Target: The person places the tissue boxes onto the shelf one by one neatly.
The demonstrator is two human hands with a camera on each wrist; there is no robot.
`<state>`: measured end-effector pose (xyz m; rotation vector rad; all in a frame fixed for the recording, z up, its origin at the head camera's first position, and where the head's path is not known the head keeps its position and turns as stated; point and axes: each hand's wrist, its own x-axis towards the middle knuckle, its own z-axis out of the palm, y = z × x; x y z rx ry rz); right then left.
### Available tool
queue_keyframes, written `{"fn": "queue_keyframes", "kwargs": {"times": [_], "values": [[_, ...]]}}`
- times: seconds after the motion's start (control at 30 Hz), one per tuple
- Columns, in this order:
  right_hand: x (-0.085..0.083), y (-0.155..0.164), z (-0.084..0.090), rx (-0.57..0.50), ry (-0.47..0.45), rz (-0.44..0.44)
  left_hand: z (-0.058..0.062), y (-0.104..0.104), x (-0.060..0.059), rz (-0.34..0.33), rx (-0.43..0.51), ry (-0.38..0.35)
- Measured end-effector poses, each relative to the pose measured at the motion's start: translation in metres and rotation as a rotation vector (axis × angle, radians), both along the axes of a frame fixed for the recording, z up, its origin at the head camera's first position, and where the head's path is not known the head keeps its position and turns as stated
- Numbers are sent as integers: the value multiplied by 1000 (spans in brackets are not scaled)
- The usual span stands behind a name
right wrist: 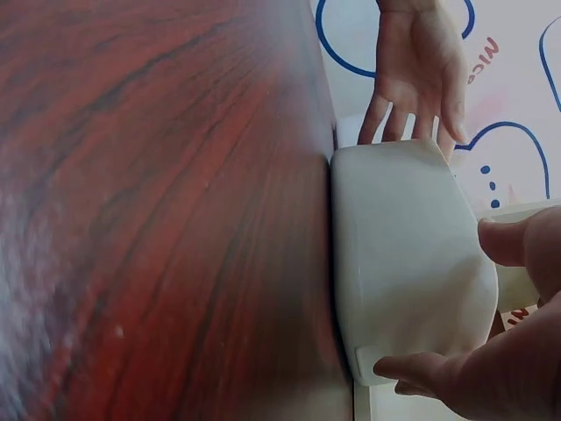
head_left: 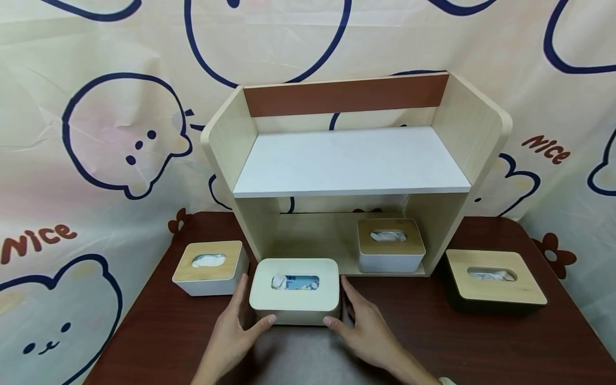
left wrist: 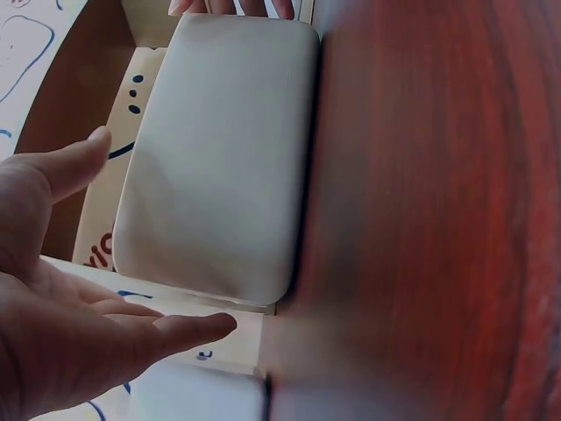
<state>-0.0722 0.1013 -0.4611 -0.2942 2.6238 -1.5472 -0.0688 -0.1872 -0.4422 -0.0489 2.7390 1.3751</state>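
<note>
A cream tissue box [head_left: 294,291] with an oval slot in its lid sits on the dark red-brown table [head_left: 433,342], just in front of the shelf unit. My left hand [head_left: 240,318] lies along the box's left side, fingers straight, thumb at the front left corner. On the other side, my right hand [head_left: 353,315] mirrors it, thumb at the front right corner. The left wrist view shows the left hand [left wrist: 79,289] spread open beside the box [left wrist: 219,158]. In the right wrist view the right hand [right wrist: 500,351] brackets the box [right wrist: 403,254]; I cannot tell if the fingers touch it.
A wooden shelf unit [head_left: 351,160] with a white board stands at the back; a wood-lidded white tissue box [head_left: 390,246] sits in its lower bay. Another wood-lidded white box [head_left: 209,267] is left of it, a black one [head_left: 493,280] right. A cartoon-print curtain hangs behind.
</note>
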Motion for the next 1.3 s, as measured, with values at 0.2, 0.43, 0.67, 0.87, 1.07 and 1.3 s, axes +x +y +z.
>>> {"fn": "queue_keyframes", "kwargs": {"times": [0.2,0.43,0.67,0.87,1.07,1.3], "values": [[0,-3,-3,-30,14,7,-4,0,-2,-18,23,-16],[1,-5,-5,21,56,-16,-8,2,-1,-15,67,-4],[0,-8,-7,-21,39,-39,-11,4,1,-9,88,41],[0,-10,-11,-77,77,-38,-14,5,1,-6,87,78],[1,-11,-12,-125,73,-34,-14,6,3,-8,77,110],[2,-11,-12,-129,81,-47,-13,9,4,7,98,123]]}}
